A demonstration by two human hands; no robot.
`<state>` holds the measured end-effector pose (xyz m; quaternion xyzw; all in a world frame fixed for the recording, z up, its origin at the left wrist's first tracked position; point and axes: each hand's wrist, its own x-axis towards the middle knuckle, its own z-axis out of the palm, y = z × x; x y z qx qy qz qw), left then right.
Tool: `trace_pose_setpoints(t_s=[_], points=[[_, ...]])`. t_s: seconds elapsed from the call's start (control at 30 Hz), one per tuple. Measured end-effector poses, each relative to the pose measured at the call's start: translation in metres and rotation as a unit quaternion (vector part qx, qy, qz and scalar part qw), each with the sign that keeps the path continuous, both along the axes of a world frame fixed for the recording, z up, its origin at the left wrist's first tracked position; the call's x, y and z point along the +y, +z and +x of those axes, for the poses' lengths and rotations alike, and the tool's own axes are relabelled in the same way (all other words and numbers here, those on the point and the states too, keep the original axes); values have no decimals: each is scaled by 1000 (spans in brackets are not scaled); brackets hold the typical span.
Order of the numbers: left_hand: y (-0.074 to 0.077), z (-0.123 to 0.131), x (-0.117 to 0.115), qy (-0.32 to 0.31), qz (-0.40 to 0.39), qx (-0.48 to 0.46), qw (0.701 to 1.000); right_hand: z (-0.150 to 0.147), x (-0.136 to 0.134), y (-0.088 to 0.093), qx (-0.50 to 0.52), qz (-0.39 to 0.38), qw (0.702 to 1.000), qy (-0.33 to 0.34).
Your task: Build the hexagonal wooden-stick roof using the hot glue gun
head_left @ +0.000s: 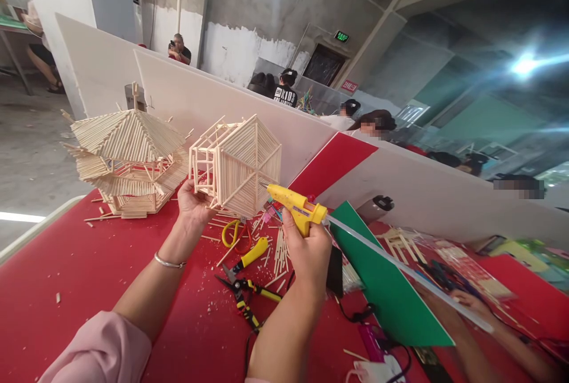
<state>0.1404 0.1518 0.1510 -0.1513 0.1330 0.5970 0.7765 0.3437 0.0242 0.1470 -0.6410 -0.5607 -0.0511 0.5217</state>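
My left hand [194, 200] grips a hexagonal model made of thin wooden sticks [237, 163] by its lower left edge, lifted above the table. Its flat face of close-set sticks, crossed by ribs, is turned towards my right side. In my right hand [309, 246] is a yellow hot glue gun [296, 202], the fingers wrapped round its handle. The nozzle points at the middle of the stick face; whether it touches cannot be told. A long clear glue stick [400, 264] sticks out of the gun's back.
A stick pavilion model [133, 158] stands left on the red table [66, 300]. Yellow-handled pliers [242, 294], a yellow-handled cutter [251, 255], scissors [235, 238] and loose sticks lie below. A green board [391, 288] leans at right, near another person's hand [473, 303]. White partitions [178, 92] stand behind.
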Motion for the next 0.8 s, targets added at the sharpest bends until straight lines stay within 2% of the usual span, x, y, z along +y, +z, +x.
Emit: trace_pose_setpoints(t_s=[0.17,0.3,0.5,0.67,0.8], points=[[-4,4,1,-12,-4,0,1000,8,12,-13,20,37,999,-21],[-5,5,2,-6,13,5,1000,13,16,-17,9,47,999,-2],[-4,-2,5,23,0,-24,999,25,8,-9,-43,4,997,60],[-5,-9,10,63,-3,-30,998,29,1,-3,-49,-34,994,89],[-10,-10,13,57,22,-22,998,27,-2,0,-48,-52,992,109]])
